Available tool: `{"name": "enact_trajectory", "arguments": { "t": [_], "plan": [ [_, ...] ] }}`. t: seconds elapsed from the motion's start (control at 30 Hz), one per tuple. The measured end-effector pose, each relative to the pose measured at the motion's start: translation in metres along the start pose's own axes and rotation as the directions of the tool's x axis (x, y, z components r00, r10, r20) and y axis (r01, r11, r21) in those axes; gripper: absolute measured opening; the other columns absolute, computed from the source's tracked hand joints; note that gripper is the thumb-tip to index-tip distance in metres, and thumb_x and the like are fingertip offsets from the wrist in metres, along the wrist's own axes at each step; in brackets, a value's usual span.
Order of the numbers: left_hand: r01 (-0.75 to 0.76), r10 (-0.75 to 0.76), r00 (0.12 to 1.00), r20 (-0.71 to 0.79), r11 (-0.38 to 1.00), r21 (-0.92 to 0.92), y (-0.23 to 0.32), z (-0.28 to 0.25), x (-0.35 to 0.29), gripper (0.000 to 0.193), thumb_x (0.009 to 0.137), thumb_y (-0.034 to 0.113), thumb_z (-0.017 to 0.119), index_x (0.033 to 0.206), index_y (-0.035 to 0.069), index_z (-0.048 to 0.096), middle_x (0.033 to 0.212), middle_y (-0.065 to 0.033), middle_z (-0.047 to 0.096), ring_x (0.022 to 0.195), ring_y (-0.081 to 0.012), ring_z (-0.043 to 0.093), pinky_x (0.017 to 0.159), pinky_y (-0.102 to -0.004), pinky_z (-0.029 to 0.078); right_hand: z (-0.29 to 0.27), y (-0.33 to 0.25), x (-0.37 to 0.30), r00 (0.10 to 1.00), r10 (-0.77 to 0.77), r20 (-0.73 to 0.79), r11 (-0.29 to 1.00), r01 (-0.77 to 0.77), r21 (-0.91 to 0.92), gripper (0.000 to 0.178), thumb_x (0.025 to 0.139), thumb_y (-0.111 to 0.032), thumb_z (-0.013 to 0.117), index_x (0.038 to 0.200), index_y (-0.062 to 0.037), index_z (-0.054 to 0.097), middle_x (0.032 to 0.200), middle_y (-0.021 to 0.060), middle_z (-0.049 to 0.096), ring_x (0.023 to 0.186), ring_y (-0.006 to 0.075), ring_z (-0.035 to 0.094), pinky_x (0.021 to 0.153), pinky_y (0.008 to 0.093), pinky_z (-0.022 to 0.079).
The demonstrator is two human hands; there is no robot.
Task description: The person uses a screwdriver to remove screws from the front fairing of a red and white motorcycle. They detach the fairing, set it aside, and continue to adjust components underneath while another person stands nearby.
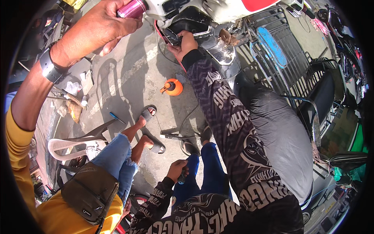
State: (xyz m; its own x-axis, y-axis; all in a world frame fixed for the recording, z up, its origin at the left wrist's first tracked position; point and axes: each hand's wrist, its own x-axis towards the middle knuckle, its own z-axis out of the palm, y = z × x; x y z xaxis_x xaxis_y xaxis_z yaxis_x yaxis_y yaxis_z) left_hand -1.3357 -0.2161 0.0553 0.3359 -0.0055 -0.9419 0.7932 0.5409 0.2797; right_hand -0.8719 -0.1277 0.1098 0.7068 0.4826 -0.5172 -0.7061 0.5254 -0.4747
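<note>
My right arm, in a black printed sleeve, stretches up to the front of a red, white and black motorcycle (pixel 226 9). There my right hand (pixel 186 43) has its fingers curled on a small black part (pixel 174 38) at the dark front section; the fingertips are partly hidden. Low in front of my jeans, my left hand (pixel 177 171) is closed around a small dark object (pixel 181 179) whose kind I cannot make out. At the upper left, another person's hand (pixel 99 31) is beside the pink handlebar grip (pixel 132 8).
An orange spray bottle (pixel 173 87) stands on the concrete. A blue-handled tool (pixel 117 117) lies near a white plastic chair (pixel 64 150). The other person, wearing a brown bag (pixel 89 193), stands at my left. A grey-covered seat (pixel 280 132) and metal rack (pixel 288 43) are at right.
</note>
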Motion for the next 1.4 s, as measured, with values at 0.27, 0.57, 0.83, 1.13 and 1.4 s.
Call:
{"name": "enact_trajectory", "arguments": {
  "t": [0.27, 0.57, 0.83, 1.13, 1.4],
  "plan": [
    [0.019, -0.057, 0.994, -0.096, 0.933, -0.358, 0.056, 0.003, 0.017, 0.025, 0.092, 0.018, 0.053, 0.109, 0.001, 0.058, 0.073, -0.0082, 0.058, 0.058, -0.0165, 0.055, 0.052, -0.0293, 0.047, -0.011, -0.003, 0.000, 0.991, 0.136, 0.018, 0.981, -0.137, 0.137, 0.017, 0.085, -0.012, 0.053, 0.101, -0.0049, 0.052, 0.101, 0.0112, 0.057, 0.086, 0.0256, 0.061, 0.089, 0.0502, 0.048],
    [-0.672, 0.715, 0.695, -0.068, 0.613, -0.416, 0.312, 0.042, 0.073, 0.035, 0.091, 0.024, 0.055, 0.117, 0.002, 0.054, 0.091, -0.0031, 0.054, 0.075, -0.0130, 0.053, 0.060, -0.0267, 0.046, -0.003, -0.001, -0.017, 0.995, 0.094, -0.034, 0.992, -0.091, 0.083, 0.038, 0.085, -0.032, 0.067, 0.098, 0.0009, 0.053, 0.091, 0.0130, 0.060, 0.081, 0.0230, 0.060, 0.079, 0.0357, 0.053],
    [-0.583, 0.547, 0.812, -0.203, 0.756, -0.298, 0.317, 0.039, 0.094, 0.027, 0.090, 0.020, 0.055, 0.111, 0.002, 0.056, 0.087, -0.0053, 0.057, 0.068, -0.0145, 0.055, 0.056, -0.0282, 0.047, -0.097, 0.028, -0.038, 0.976, 0.031, 0.216, 0.969, 0.023, -0.246, 0.025, 0.091, -0.019, 0.058, 0.102, 0.0038, 0.060, 0.098, 0.0142, 0.064, 0.092, 0.0231, 0.064, 0.080, 0.0337, 0.053],
    [0.370, -0.397, 0.898, -0.188, 0.915, -0.164, -0.033, -0.014, 0.104, 0.025, 0.089, 0.015, 0.051, 0.104, -0.003, 0.058, 0.078, -0.0146, 0.060, 0.070, -0.0270, 0.062, 0.063, -0.0392, 0.052, -0.330, 0.184, -0.153, 0.871, 0.341, -0.353, 0.914, -0.395, -0.093, 0.021, 0.091, -0.010, 0.052, 0.109, -0.0003, 0.054, 0.098, 0.0131, 0.064, 0.084, 0.0274, 0.068, 0.071, 0.0364, 0.057],
    [0.314, -0.272, 0.936, -0.224, 0.933, 0.178, -0.130, -0.036, 0.042, 0.022, 0.085, 0.017, 0.056, 0.093, -0.003, 0.063, 0.074, -0.0142, 0.062, 0.057, -0.0254, 0.062, 0.052, -0.0379, 0.051, -0.365, 0.258, -0.162, 0.832, 0.156, -0.532, 0.433, -0.542, -0.721, 0.048, 0.077, -0.032, 0.067, 0.113, -0.0018, 0.055, 0.099, 0.0211, 0.064, 0.096, 0.0328, 0.063, 0.089, 0.0415, 0.046]
  ]
}}
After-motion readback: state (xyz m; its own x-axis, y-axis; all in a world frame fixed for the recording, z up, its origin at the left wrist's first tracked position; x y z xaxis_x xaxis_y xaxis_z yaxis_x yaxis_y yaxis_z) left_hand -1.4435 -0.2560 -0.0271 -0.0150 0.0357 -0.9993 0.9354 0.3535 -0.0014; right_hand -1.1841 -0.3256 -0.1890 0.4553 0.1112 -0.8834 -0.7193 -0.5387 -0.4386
